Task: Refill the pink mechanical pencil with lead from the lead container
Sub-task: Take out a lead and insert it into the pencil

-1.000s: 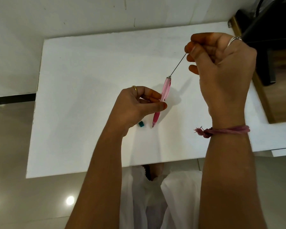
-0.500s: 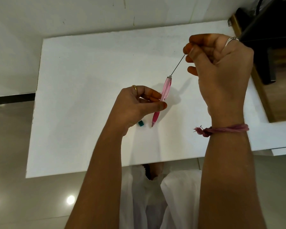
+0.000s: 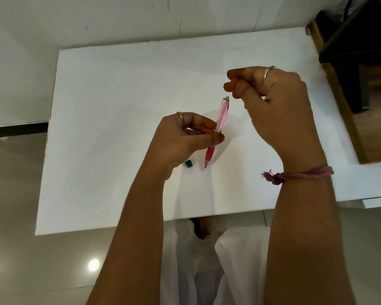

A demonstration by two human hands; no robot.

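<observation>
Pencil [image 3: 219, 125] held mid-barrel between left hand [image 3: 185, 139] thumb and fingers, tilted, tip down near the table [image 3: 119, 106], grey open top end up just below the right hand [image 3: 273, 106]. Right hand fingertips pinched together above that end, lead too thin to see, so can't tell if they hold anything. Small green cap [image 3: 188, 164] lies on table just under left hand, beside pencil tip; dark furniture [image 3: 359, 51] stands beyond right hand.

Pencil [image 3: 222, 115] translucent glossy pink plastic; desk [image 3: 119, 106] matt white, smooth; floor [image 3: 15, 194] glossy tile; wrist thread [image 3: 304, 173] frayed cloth.
</observation>
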